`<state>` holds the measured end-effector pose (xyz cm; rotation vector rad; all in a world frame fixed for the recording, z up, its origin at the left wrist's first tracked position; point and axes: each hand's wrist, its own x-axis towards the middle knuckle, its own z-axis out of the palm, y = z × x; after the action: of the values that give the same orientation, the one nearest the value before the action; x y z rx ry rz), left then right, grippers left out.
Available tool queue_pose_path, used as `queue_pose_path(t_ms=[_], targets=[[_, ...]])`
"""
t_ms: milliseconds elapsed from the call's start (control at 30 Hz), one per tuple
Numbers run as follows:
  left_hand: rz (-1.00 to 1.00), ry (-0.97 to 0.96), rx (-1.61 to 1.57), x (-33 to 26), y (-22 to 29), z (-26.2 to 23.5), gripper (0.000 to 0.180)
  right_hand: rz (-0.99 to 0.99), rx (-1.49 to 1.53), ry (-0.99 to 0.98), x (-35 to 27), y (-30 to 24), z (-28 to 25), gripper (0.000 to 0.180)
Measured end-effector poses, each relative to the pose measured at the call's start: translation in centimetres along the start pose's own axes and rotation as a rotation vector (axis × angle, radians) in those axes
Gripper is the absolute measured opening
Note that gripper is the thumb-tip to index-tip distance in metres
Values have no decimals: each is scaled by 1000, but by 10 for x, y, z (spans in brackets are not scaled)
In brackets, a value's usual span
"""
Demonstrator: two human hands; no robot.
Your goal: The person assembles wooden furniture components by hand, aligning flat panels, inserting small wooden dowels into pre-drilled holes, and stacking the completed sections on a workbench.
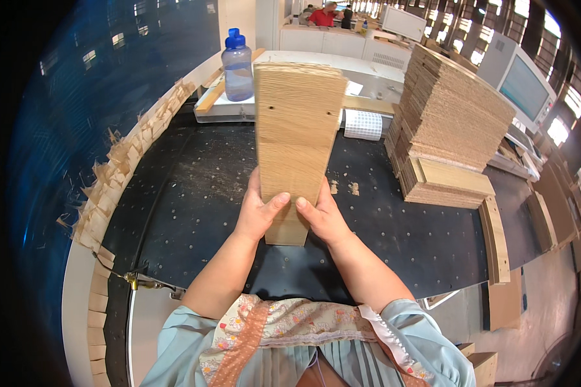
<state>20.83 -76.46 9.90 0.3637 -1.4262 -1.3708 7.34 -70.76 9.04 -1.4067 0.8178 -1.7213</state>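
Between my two hands stands a stack of wooden boards (297, 142), upright and wood-grained, with two small dark holes near the top. My left hand (262, 209) grips its left side low down, thumb across the front face. On the opposite side my right hand (321, 213) holds it the same way, the thumbs almost meeting. The fingers behind the edges are partly hidden. Beneath is a black work table (200, 213) dotted with small studs; whether the boards' lower end touches it I cannot tell.
At the right rises a tall pile of boards (445, 116). A single board (495, 238) lies along the table's right edge. Behind stand a blue-capped water bottle (237, 71), a roll of printed labels (363, 125) and a monitor (523, 80). A brass-fitted hose (133, 280) is at lower left. A person in red (323, 16) is far back.
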Motion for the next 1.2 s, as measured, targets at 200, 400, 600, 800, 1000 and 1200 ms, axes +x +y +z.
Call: queue_pose_path(t_ms=[200, 400, 600, 800, 1000, 1200], targets=[[86, -28, 60, -1, 9, 6, 73, -65, -139, 19, 3, -17, 3, 82], [69, -34, 2, -6, 15, 7, 75, -51, -155, 5, 5, -19, 1, 84], [-9, -13, -88, -3, 37, 22, 73, 9, -195, 55, 11, -40, 4, 78], [36, -47, -53, -7, 25, 21, 70, -64, -52, 81, 5, -25, -2, 79], [54, 27, 21, -2, 39, 36, 71, -52, -160, 107, 5, -44, 3, 79], [-32, 8, -47, -14, 19, 23, 74, -45, -69, 40, -16, -12, -9, 80]])
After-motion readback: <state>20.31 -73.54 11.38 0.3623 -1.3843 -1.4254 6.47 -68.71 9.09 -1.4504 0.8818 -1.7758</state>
